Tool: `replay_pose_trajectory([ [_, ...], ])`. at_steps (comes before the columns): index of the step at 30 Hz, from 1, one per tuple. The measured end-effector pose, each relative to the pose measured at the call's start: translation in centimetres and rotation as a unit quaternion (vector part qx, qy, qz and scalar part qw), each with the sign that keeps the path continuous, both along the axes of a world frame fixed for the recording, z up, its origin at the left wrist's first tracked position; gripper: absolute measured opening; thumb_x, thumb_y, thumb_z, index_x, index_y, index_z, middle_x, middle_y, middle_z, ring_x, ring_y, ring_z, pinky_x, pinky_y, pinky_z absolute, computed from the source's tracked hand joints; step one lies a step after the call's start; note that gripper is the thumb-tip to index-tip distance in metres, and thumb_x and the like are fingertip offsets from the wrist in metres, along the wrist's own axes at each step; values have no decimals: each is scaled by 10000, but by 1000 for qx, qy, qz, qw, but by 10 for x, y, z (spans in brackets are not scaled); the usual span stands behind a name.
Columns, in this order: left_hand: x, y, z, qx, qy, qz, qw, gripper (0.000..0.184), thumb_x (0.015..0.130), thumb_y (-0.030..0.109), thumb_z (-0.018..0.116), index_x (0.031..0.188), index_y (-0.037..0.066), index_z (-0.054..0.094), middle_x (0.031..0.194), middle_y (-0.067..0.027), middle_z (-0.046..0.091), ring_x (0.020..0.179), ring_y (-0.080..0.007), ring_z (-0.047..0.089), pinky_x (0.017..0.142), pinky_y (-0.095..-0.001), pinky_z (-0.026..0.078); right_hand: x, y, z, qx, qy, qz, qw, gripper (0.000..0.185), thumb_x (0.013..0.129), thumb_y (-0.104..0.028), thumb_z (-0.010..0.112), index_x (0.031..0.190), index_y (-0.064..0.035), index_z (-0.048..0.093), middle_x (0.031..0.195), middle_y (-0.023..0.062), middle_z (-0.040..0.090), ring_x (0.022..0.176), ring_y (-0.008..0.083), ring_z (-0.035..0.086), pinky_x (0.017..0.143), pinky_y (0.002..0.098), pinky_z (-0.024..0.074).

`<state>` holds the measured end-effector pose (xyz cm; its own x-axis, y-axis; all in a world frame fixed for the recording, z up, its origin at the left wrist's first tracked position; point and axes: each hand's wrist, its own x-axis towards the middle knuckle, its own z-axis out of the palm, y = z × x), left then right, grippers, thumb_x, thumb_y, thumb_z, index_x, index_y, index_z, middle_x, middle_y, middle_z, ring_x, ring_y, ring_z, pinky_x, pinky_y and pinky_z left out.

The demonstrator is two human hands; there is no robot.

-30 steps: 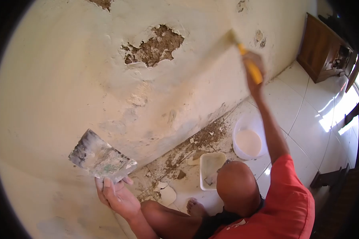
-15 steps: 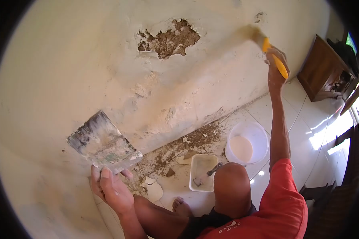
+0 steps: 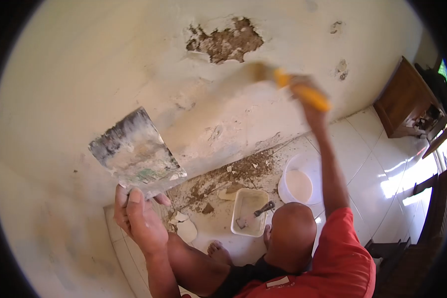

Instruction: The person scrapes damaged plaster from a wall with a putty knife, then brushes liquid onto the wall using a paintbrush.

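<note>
My left hand point(image 3: 143, 218) grips the lower edge of a wide, stained metal plate point(image 3: 139, 151), its flat face smeared with dark and pale residue. My right hand point(image 3: 308, 97) is closed around the yellow handle of a brush point(image 3: 281, 78), blurred by motion. The bristles are at the cream wall point(image 3: 109, 64), just below and right of a ragged brown hole point(image 3: 226, 40) in its plaster. Whether the bristles touch the surface cannot be made out.
On the tiled floor point(image 3: 352, 174) stand a white bucket point(image 3: 299, 185) holding pale liquid and a rectangular tub point(image 3: 238, 211) with a dark-handled tool point(image 3: 264, 208). Plaster debris point(image 3: 223, 175) lies along the wall's base. A wooden cabinet point(image 3: 405, 99) stands at the right.
The brush and my right hand went right, then swung back left toward the hole. The plate in my left hand has risen slightly. The view has shifted.
</note>
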<state>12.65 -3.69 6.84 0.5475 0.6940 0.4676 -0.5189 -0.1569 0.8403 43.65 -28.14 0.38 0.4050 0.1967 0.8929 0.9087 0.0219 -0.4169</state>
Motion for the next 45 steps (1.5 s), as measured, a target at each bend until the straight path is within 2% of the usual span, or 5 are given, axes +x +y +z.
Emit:
replay_pose_trajectory([
  [6,3,14,-1,-25,-17,58,998,215,911,134,471,989,-57,530,813,-102,551,610,-197,503,578,-334,432,19,-38,43,87,-84,-329,937,158,901,-7,598,1044,-11,664,1094,131,634,983,196,605,783,292,532],
  [18,-2,12,-1,-11,-14,23,1000,215,920,145,480,981,-56,527,822,-99,558,622,-197,504,588,-328,426,-84,105,-40,-103,22,152,983,133,816,-20,675,943,-58,679,1117,133,632,963,235,632,759,341,554],
  [28,-11,15,4,-11,-12,29,999,190,925,136,476,966,-42,526,833,-80,534,632,-186,497,581,-336,411,15,-45,-25,29,-122,-272,954,182,858,45,618,1030,-6,649,1101,128,622,1013,229,597,857,342,515],
  [35,-10,9,-1,6,-12,0,1000,171,922,143,485,923,-23,524,838,-77,519,663,-191,503,589,-335,407,-92,77,-108,-140,57,27,988,83,788,-37,700,871,-42,704,1057,122,682,984,244,654,731,328,567],
  [45,-22,23,0,-4,-21,54,998,224,920,162,480,1030,-24,540,953,-104,587,709,-195,522,602,-326,412,-4,-74,-53,93,151,-167,970,209,910,-70,620,1110,-31,662,1125,99,643,957,158,632,726,288,565],
])
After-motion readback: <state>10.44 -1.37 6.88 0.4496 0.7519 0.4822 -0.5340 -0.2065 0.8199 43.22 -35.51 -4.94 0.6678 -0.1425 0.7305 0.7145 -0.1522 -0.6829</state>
